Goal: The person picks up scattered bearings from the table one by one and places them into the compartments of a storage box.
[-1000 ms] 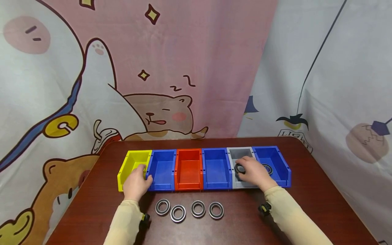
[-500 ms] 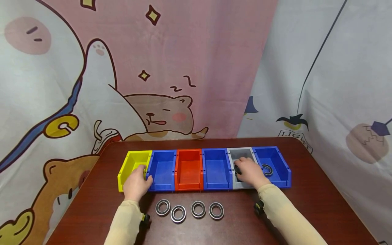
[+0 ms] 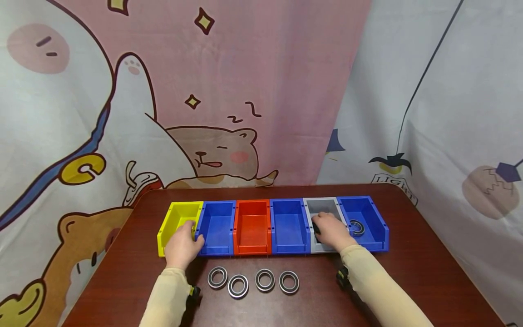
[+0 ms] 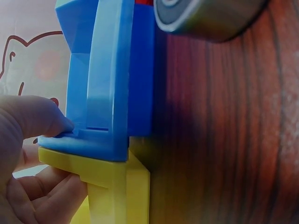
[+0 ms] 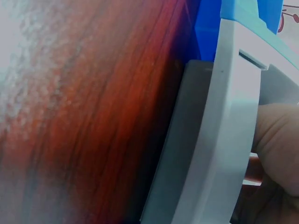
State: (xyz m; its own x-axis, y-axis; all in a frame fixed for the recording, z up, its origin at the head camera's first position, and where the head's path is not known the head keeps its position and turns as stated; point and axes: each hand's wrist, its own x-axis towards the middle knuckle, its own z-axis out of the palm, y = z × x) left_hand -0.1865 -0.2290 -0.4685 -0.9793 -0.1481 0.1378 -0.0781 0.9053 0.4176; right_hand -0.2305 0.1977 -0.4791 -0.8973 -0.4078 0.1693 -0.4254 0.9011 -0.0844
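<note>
My left hand [image 3: 182, 245] rests at the junction of the yellow bin [image 3: 165, 240] and the blue bin [image 3: 214, 250]. In the left wrist view its thumb lies over the blue side and its fingers lie on the yellow side, pinching the two adjoining walls. My right hand [image 3: 333, 230] reaches down into the grey bin [image 3: 320, 206], holding a ball bearing [image 3: 315, 227]. Only a dark edge of that bearing shows past the fingers. In the right wrist view, the grey bin's front wall [image 5: 219, 130] hides most of the hand.
Several ball bearings [image 3: 264, 280] lie in a row on the brown table [image 3: 310, 309] before the bins. Another bearing [image 3: 357, 227] sits in the rightmost blue bin [image 3: 377, 244]. A red bin [image 3: 252, 249] and another blue bin [image 3: 290, 249] stand mid-row. A printed curtain [image 3: 302, 91] hangs behind.
My right hand has shifted left and lower into the grey bin with the bearing, which is now mostly covered. More of the bearing in the rightmost bin shows. The left hand stays put.
</note>
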